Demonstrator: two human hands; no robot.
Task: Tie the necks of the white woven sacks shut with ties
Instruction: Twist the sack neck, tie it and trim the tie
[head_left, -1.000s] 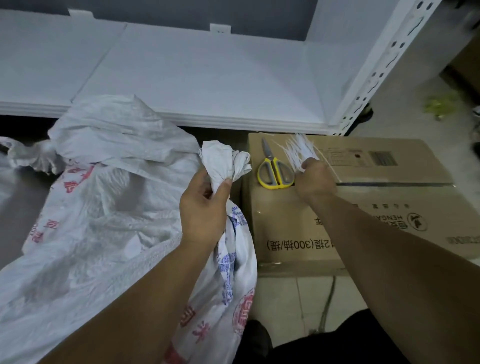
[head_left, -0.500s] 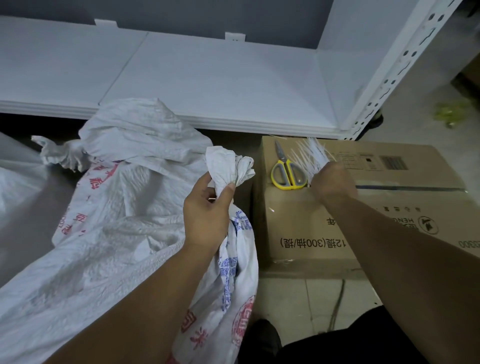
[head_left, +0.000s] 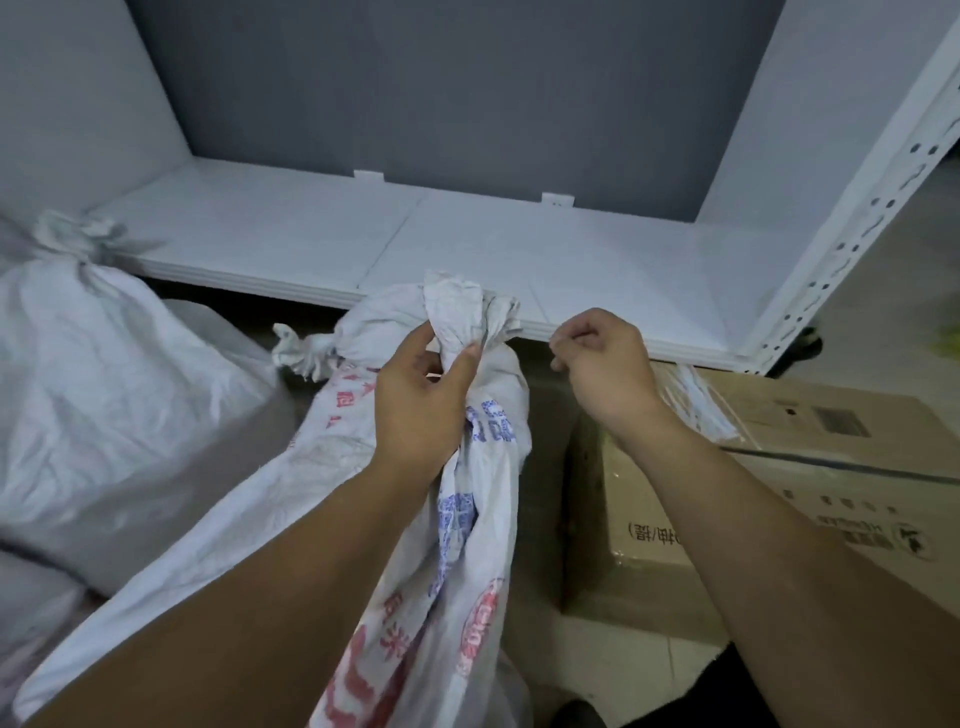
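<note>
My left hand grips the gathered neck of a white woven sack printed in red and blue, holding it upright in front of me. My right hand hovers just right of the neck with its fingers curled and thumb and forefinger pinched together, seemingly on a thin white tie that barely shows. A bundle of white ties lies on the cardboard box behind my right wrist.
A tied white sack stands at the left, and another tied neck shows behind the held sack. A white metal shelf with a perforated upright runs across the back. Tiled floor lies below the box.
My right hand has left the bundle of ties on the box and moved left toward the sack's neck. My left hand raised the neck. The view tilted up; the scissors are out of sight.
</note>
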